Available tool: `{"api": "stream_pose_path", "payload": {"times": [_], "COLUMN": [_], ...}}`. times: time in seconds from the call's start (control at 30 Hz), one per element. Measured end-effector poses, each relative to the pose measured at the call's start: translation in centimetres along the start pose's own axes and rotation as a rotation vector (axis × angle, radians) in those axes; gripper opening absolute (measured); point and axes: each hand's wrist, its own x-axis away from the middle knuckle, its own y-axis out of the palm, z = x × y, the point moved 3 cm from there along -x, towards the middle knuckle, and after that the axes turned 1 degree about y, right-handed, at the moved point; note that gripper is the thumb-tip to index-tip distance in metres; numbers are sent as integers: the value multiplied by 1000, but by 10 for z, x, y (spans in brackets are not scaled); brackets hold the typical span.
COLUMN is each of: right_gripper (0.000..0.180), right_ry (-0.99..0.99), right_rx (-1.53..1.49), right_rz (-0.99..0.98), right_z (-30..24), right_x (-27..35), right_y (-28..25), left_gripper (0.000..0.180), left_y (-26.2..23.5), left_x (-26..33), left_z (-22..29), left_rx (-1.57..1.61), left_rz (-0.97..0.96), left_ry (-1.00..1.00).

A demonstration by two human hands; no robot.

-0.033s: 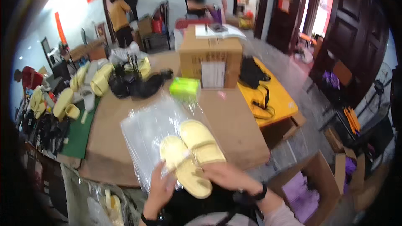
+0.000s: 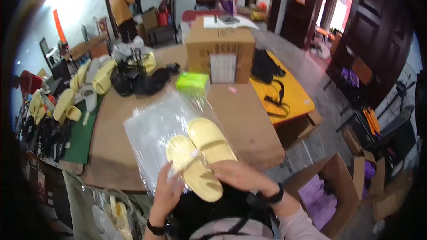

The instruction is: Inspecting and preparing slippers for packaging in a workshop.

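Two pale yellow slippers lie side by side, head to tail, over a stack of clear plastic bags [image 2: 149, 129]. The left slipper [image 2: 203, 182] has its strap at the far end and its bare sole toward me. The right slipper [image 2: 205, 131] has its strap at the near end. My left hand [image 2: 168, 193] holds the left slipper's edge between thumb and fingers. My right hand [image 2: 238, 174] is closed over the near end of the right slipper, its fingertips partly hidden. A small white spot shows between the two.
A cardboard box [image 2: 220, 46] and a green tissue pack [image 2: 193, 83] stand on the brown table [image 2: 115, 151]. More slippers [image 2: 105, 78] and black items [image 2: 142, 82] crowd the left. A yellow table [image 2: 289, 102] and an open carton [image 2: 342, 186] with purple bags are right. People stand behind.
The whole view has shifted slightly, so the scene sits a little higher and further left. Both hands keep their hold on the slippers.
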Motion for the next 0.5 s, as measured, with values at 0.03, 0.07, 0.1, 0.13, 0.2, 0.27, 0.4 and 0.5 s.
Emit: {"api": "stream_pose_path", "payload": {"times": [0.03, 0.07, 0.1, 0.13, 0.2, 0.27, 0.4, 0.5], "right_gripper": [34, 32, 31, 30, 27, 26, 24, 24], "right_ry": [165, 105, 122, 134, 157, 151, 200, 162], "right_rx": [-333, -294, -423, -549, -735, -798, -1073, -1306], "right_rz": [-42, -25, -27, -22, 43, 42, 6, -3], "right_z": [-2, 2, 5, 9, 13, 12, 11, 16], "right_x": [0, -5, -11, -16, -23, -29, -32, -34], "right_y": [-2, -7, -9, -9, -12, -7, -2, -1], "left_gripper": [36, 36, 35, 35, 32, 31, 29, 29], "left_y": [-4, -6, -8, -7, -6, -4, 2, 5], "left_x": [-4, -2, -1, 0, 1, 5, 8, 10], "left_z": [4, 8, 9, 8, 12, 12, 19, 26], "left_rx": [17, 36, 50, 64, 54, 49, 67, 107], "left_rz": [-15, -24, -34, -41, -40, -48, -55, -56], "left_ry": [-4, -3, -17, -26, 3, 10, 27, 22]}}
